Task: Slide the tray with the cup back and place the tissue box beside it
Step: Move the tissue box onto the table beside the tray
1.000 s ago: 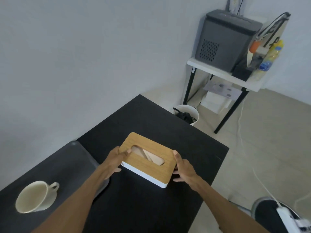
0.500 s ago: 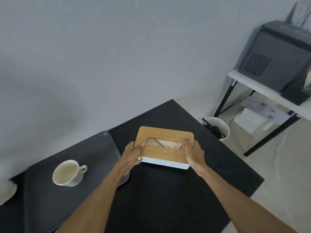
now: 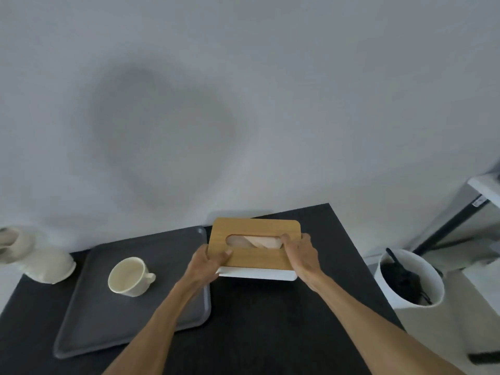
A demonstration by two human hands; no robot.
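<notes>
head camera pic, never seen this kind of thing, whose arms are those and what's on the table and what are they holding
There is no machine here. The camera sits on a person's head and looks forward and down, so the two bare arms reaching in from the bottom are the wearer's own.

The surface is a black table against a pale wall. On its left part lies a grey tray with a cream cup standing on it. Left of the tray is a pale object, too blurred to name.

The left hand and right hand grip the two ends of a tissue box, white with a wooden lid, right beside the tray. Whether it rests on the table cannot be told. A white bin stands on the floor at right.
</notes>
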